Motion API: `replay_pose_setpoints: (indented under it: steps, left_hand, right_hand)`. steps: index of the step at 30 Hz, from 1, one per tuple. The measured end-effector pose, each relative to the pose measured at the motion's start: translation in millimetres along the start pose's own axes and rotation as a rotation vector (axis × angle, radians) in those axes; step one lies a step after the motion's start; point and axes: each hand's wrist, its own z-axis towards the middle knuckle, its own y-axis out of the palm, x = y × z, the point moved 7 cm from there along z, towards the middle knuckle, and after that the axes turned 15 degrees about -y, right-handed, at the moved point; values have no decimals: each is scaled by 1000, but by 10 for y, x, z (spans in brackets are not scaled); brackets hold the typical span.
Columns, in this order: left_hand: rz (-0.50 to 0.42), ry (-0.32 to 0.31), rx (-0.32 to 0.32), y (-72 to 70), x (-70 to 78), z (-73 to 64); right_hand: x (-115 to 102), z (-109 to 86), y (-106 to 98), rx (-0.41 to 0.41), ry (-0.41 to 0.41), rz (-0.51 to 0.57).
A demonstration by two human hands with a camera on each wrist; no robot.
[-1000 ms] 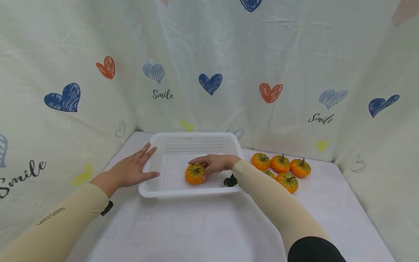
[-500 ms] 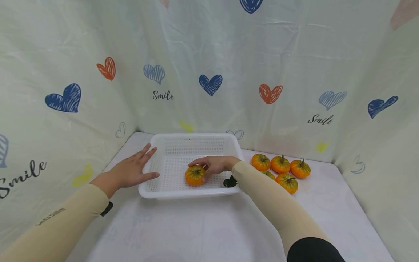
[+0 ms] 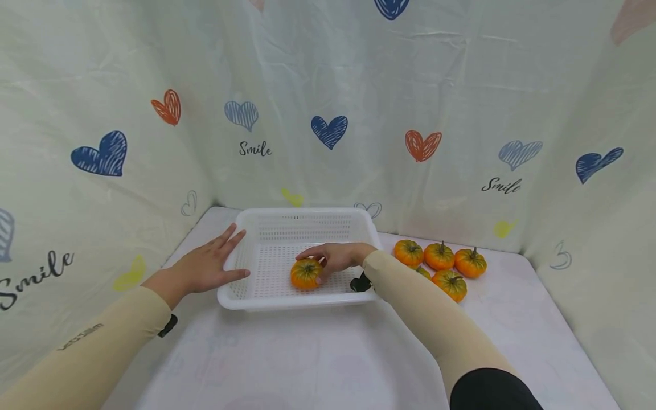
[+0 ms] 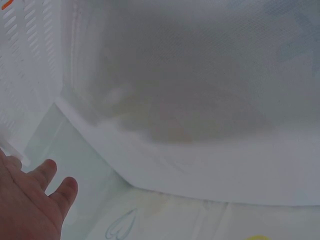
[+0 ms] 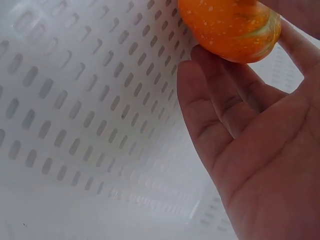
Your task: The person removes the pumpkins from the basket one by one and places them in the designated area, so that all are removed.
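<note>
A small orange pumpkin (image 3: pixel 304 274) with greenish streaks sits inside a white perforated plastic basket (image 3: pixel 302 303). My right hand (image 3: pixel 342 257) reaches over the basket's right side and holds this pumpkin between thumb and fingers. Seen from the right wrist, the pumpkin (image 5: pixel 230 30) lies against the curled fingers (image 5: pixel 200 100), with part of it behind the thumb. At the basket's left rim, my left hand (image 3: pixel 205 266) is spread with straight fingers; the left wrist view shows only some of its fingertips (image 4: pixel 65 192) beside the basket wall.
Several more pumpkins (image 3: pixel 451 285) stand on the white-covered table (image 3: pixel 318 359) to the right of the basket, one partly hidden by the right forearm. A curtain (image 3: pixel 287 68) printed with hearts hangs close behind and along both sides of the table.
</note>
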Motion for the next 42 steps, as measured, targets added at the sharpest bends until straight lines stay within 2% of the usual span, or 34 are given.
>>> replay_pose_setpoints:
  steps: [15, 30, 37, 42]
  left_hand:
    - [7, -6, 5, 26, -26, 17]
    - [14, 4, 11, -6, 2, -5]
    - [6, 8, 24, 21, -21, 13]
    - [12, 2, 26, 46, -53, 33]
  right_hand:
    - [11, -13, -38, 48, -6, 24]
    - [-51, -44, -51, 60, -13, 29]
    - [-67, -95, -113, 121, 1, 26]
    - [-139, -138, -215, 157, -40, -8]
